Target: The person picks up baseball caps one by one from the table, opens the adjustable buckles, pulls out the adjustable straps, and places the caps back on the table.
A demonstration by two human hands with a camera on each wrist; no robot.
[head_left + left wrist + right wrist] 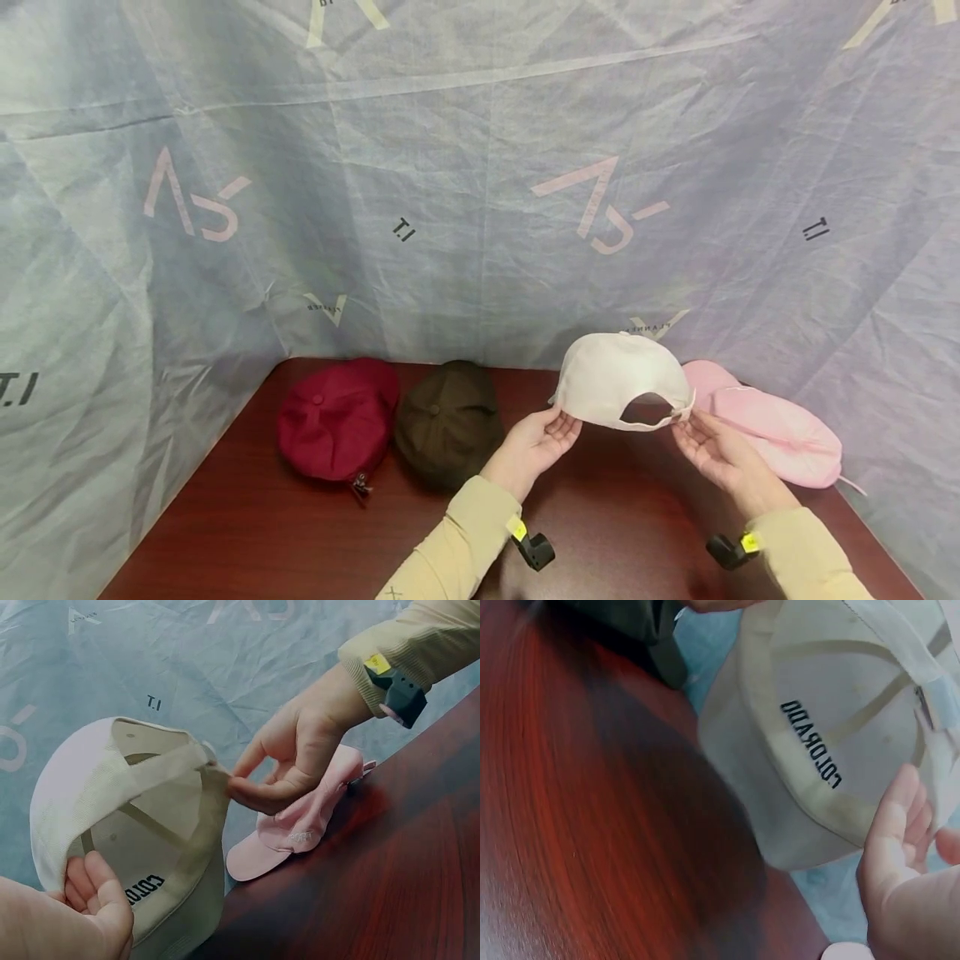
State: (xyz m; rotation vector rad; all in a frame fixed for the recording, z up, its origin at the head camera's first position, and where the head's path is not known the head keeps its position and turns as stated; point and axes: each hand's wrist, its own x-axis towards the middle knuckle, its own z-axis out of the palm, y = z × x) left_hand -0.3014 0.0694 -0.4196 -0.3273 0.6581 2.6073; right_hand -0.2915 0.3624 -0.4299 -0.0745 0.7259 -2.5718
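Observation:
Both hands hold a white baseball cap (615, 375) up above the table, its rear opening and adjustable strap facing me. At the left edge of the brim opening, my left hand (536, 442) grips the rim, fingers tucked inside as the left wrist view shows. On the other side my right hand (720, 457) pinches the rim beside the strap buckle. Looking into the cap (772, 772) from below, the right wrist view shows dark lettering reading COLORADO inside. The cap's visor points away and is mostly hidden in the head view.
A dark red cap (333, 417) and an olive-brown cap (448, 421) lie side by side at the table's back left. Behind my right hand is a pink cap (780, 433). Grey printed cloth (480, 183) hangs behind the dark wooden table (300, 542).

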